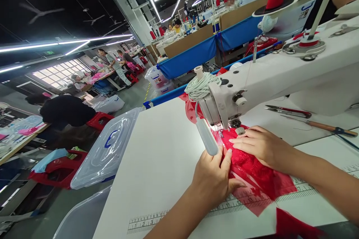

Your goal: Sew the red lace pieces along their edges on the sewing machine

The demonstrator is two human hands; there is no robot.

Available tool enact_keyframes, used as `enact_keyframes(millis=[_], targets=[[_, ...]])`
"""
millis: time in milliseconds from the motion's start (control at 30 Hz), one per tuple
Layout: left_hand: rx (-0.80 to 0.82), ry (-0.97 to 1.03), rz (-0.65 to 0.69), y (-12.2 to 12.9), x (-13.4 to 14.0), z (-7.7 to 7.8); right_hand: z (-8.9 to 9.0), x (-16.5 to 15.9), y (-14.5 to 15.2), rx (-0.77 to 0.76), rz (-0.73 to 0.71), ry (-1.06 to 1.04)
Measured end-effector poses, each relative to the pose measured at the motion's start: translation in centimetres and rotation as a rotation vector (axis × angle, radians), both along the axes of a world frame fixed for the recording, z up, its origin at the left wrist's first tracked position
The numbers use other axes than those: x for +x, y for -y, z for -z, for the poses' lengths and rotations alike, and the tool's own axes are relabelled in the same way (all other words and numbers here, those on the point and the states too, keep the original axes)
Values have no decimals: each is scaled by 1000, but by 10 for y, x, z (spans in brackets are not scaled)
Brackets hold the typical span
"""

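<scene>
A piece of red lace and sheer fabric (252, 162) lies on the white sewing table, its upper part under the presser foot (220, 133) of a white sewing machine (269, 67). My left hand (213, 173) rests on the fabric's left edge, fingers pointing at the foot and thumb held apart. On the right of the needle area, my right hand (259, 145) lies over the lace with its fingers stretched out. A grey lamp (206, 136) lights the stitching spot and partly hides it. More red sheer fabric (193, 110) shows behind the machine head.
Thread snips (288, 111) and a wooden-handled tool (331, 126) lie right of the machine arm. A printed ruler (151, 219) crosses the table front. Another red scrap (294, 226) is at the near edge. A lidded clear bin (109, 145) stands left; people work farther off.
</scene>
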State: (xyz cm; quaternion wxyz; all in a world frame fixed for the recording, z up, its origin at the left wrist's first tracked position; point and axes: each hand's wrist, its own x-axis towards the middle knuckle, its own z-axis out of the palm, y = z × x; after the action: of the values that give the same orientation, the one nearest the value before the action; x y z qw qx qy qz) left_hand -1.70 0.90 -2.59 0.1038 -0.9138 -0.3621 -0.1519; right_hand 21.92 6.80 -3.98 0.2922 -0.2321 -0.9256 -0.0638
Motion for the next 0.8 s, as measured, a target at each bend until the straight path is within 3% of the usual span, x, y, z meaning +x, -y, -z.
enact_keyframes(millis=[300,600,800], targets=[[51,32,-40,-4,5,-3,10,-4,-2,-36,41,-50],[101,0,-74,-11,5,-2,1,-2,-8,-31,32,32],[140,0,-94,-13,3,-1,4,-3,-10,-57,37,35]])
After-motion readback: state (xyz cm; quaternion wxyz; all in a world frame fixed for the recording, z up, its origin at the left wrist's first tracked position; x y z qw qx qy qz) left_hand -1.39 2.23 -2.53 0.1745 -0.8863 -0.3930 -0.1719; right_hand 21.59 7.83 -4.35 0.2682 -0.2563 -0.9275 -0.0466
